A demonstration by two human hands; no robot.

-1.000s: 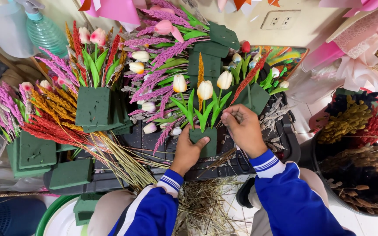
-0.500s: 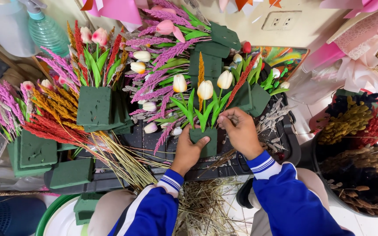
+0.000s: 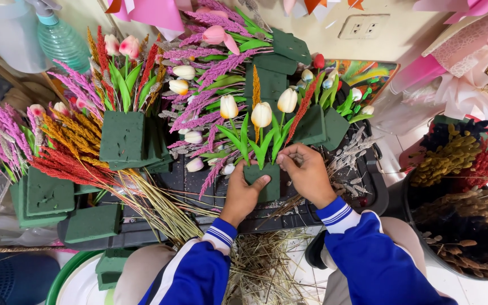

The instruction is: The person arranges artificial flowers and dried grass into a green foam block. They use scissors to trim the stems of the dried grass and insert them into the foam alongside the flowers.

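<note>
Closest in, the left hand is clamped round the green foam block, which sits on the black tray with cream tulips stuck in it. The right hand is pinched shut at the block's top right edge, probably on a stem, but the fingers cover it so I can't tell. My take: keep that block braced and push stems in straight, not angled. Further back, the other arrangements crowd together and hide their own foam bases.

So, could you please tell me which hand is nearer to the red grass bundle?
Left. The left hand grips the foam block, closer to the red grass bundle; the right hand is farther away.
</note>
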